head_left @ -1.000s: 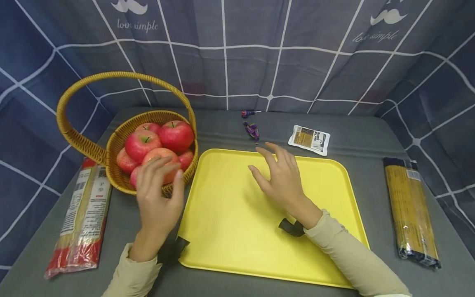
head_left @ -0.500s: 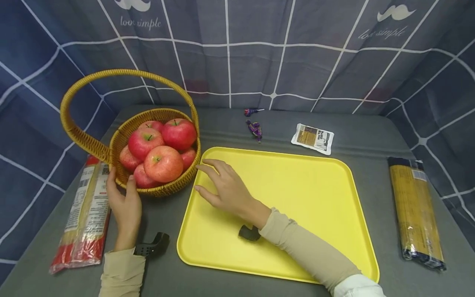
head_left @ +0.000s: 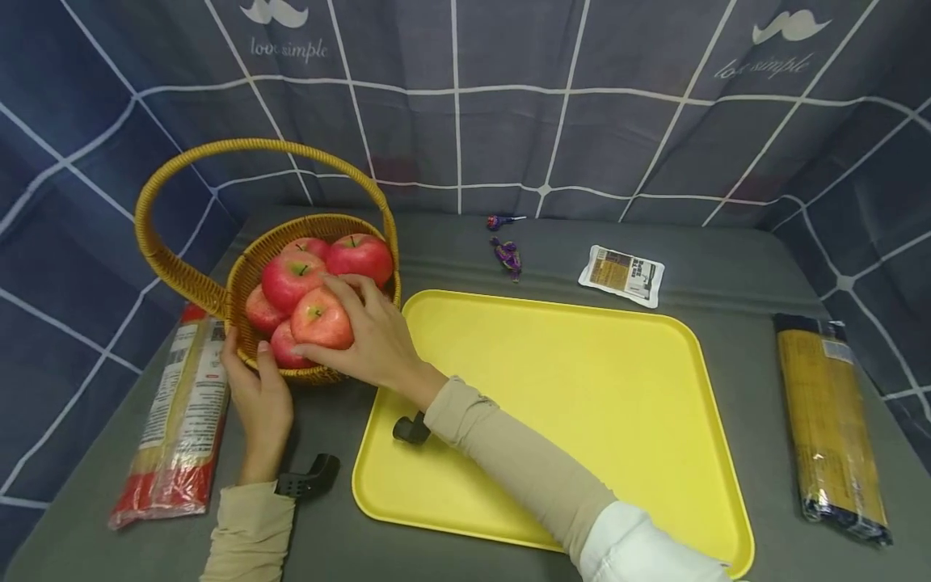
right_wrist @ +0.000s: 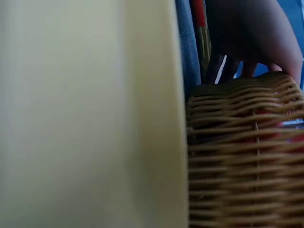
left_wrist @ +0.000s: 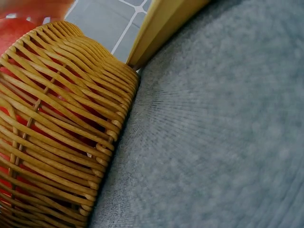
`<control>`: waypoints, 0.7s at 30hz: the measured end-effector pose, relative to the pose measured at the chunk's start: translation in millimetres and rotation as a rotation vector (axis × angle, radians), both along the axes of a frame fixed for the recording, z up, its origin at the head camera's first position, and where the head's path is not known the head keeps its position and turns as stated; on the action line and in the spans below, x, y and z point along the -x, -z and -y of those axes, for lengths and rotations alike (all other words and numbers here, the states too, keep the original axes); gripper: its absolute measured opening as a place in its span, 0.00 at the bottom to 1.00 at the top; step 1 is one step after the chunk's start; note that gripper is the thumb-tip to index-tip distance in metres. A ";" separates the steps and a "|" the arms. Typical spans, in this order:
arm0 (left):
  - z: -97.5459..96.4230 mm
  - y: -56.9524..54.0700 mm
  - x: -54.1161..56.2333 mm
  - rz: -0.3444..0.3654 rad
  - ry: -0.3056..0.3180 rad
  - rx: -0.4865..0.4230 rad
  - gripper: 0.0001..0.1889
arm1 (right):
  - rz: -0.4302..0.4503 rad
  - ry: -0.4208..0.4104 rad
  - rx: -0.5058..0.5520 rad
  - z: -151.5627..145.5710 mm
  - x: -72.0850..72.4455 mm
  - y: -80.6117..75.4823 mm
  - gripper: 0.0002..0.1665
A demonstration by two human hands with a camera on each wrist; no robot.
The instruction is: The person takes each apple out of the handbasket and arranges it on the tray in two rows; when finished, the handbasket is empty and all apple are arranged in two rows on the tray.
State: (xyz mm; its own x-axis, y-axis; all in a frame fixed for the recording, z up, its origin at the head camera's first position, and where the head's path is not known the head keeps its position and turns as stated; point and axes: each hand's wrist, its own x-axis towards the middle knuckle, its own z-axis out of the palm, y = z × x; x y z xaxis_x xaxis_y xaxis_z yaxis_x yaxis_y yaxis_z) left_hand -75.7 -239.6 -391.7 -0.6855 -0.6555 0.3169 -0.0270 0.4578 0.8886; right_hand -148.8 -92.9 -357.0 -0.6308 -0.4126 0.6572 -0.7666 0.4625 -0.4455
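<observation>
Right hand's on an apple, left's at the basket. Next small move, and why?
I'd probably lift the apple gently upward: the thumb and fingers of the right hand are around it, no other fruit appears to lie on top of it, and the left hand holds the rim of the basket, which should help steady it.

Rough woven wicker basket [left_wrist: 61,126], smooth apple [head_left: 318,320]

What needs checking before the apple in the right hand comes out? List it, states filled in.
1. Right hand curled around the apple: ok.
2. Basket steadied: ok, left hand touches its side.
3. Handle clear of the right hand: ok, it reaches in on the near side.
4. Apple free of the other apples: cannot tell.
5. Tray close by: ok, beside the basket.
</observation>
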 end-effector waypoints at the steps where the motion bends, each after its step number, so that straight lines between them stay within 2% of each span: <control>1: -0.5 0.8 -0.1 0.001 0.001 -0.001 0.27 | -0.002 0.015 -0.016 2.4 -0.2 0.0 0.53; 4: -1.5 2.1 0.1 0.004 -0.001 -0.001 0.27 | -0.030 0.052 -0.089 5.6 -0.4 -2.8 0.48; 8: -0.4 1.8 -0.6 0.003 -0.010 0.002 0.27 | -0.024 0.023 -0.098 5.4 -1.0 -8.0 0.38; 15: -0.8 1.0 -0.8 0.006 0.002 -0.013 0.26 | 0.127 -0.099 0.049 -14.4 -5.6 -21.2 0.30; 21: -0.6 -0.6 -1.0 0.008 -0.003 -0.029 0.27 | 0.254 -0.146 0.176 -40.6 -0.7 -26.5 0.28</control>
State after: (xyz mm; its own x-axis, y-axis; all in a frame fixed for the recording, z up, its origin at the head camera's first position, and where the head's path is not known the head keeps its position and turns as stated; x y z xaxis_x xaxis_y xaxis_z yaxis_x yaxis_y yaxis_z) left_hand -74.7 -239.0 -391.2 -0.6859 -0.6663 0.2924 -0.0355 0.4320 0.9012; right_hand -148.2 -52.4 -330.5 -0.7260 -0.4045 0.5561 -0.6734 0.2548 -0.6939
